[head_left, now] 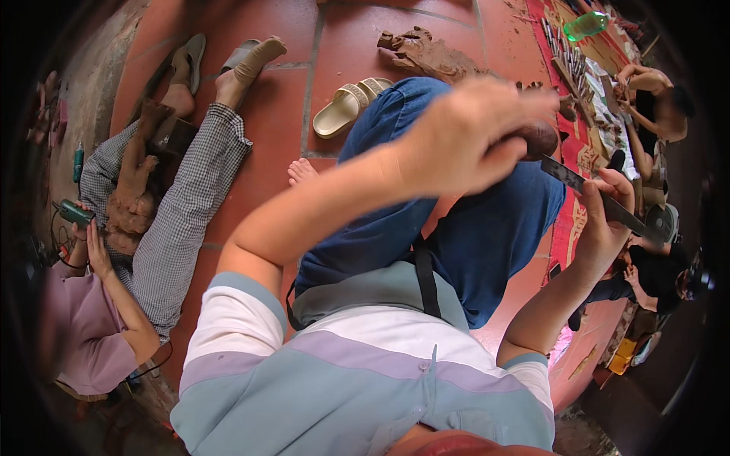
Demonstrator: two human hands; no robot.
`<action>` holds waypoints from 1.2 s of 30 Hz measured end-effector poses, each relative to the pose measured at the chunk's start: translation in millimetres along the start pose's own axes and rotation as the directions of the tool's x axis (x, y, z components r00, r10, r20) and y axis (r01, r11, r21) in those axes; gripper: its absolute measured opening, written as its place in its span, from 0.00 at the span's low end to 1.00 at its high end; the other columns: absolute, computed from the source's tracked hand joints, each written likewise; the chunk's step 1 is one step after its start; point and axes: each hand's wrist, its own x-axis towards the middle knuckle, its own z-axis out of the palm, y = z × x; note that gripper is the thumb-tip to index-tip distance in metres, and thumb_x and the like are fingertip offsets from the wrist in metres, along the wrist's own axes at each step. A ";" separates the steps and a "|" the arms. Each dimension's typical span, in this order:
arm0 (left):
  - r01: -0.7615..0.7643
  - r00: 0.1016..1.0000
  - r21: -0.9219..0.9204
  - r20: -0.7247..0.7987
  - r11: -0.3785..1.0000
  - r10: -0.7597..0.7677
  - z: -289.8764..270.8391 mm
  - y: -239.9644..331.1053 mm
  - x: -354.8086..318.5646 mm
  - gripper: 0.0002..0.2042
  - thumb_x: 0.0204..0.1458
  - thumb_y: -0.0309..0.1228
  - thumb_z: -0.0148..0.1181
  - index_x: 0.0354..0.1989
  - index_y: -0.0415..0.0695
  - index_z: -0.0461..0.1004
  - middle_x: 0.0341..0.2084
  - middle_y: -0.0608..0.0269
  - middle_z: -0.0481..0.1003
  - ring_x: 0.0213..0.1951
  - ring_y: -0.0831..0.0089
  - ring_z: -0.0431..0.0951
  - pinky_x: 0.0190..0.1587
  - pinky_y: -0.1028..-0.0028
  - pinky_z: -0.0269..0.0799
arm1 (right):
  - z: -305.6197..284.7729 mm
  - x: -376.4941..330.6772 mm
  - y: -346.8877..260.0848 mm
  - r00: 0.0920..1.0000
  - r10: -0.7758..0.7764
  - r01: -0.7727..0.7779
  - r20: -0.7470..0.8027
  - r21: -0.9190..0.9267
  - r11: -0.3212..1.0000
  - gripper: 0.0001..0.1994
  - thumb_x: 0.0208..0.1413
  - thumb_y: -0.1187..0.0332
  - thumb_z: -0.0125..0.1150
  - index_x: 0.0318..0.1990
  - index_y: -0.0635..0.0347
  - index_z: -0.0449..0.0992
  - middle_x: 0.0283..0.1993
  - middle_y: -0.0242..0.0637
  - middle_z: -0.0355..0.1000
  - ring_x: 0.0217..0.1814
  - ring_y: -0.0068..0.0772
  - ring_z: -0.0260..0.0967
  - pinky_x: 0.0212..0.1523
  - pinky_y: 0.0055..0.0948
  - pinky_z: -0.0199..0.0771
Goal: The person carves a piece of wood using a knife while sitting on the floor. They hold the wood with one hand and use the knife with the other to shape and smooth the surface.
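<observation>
My left hand (471, 137) is smeared by motion in front of my raised knees. Its thumb and fingers reach toward a rounded dark-brown piece (538, 140) that looks like wood; whether they grip it cannot be made out. From beside that piece a long flat metal blade (563, 175) slants down to the right. My right hand (606, 209) is closed on the blade's middle, thumb and fingers pinching it. The blade's far end, past my fingers, is blurred. Behind my left hand lies a knotty brown wood carving (430, 57) on the tiles.
Beige slippers (350, 106) lie on the red tiled floor (266, 175). Rows of hand tools (570, 64) and a green bottle (585, 26) rest at the far right. On the left a person holds a green power tool (74, 214) by a carving (133, 194). Other people sit on the right.
</observation>
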 end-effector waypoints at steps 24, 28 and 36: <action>0.464 0.885 0.187 -0.146 0.866 -0.443 24.1 10.1 -24.2 0.29 0.48 0.27 0.66 0.57 0.35 0.58 0.49 0.52 0.68 0.48 0.66 0.72 0.51 0.70 0.68 | 2.4 -69.2 41.4 0.975 0.218 -0.214 0.044 0.459 0.862 0.05 0.52 0.83 0.60 0.36 0.68 0.74 0.42 0.43 0.72 0.39 0.31 0.76 0.43 0.24 0.78; 0.206 0.965 0.245 0.111 0.948 -0.238 23.9 51.0 -69.5 0.31 0.48 0.20 0.58 0.62 0.31 0.55 0.44 0.50 0.70 0.44 0.64 0.72 0.53 0.66 0.66 | 23.2 -78.3 48.2 0.985 0.173 -0.174 0.027 0.284 0.943 0.05 0.49 0.84 0.61 0.32 0.65 0.75 0.38 0.40 0.72 0.35 0.26 0.76 0.38 0.21 0.76; 0.547 0.795 -0.158 0.404 0.822 -0.452 90.3 46.7 -88.6 0.41 0.50 0.20 0.57 0.70 0.39 0.38 0.29 0.56 0.77 0.21 0.73 0.76 0.29 0.77 0.73 | 34.1 -64.3 62.1 0.988 0.154 -0.136 -0.032 0.322 0.937 0.02 0.52 0.80 0.62 0.30 0.64 0.76 0.31 0.34 0.76 0.31 0.17 0.72 0.32 0.19 0.73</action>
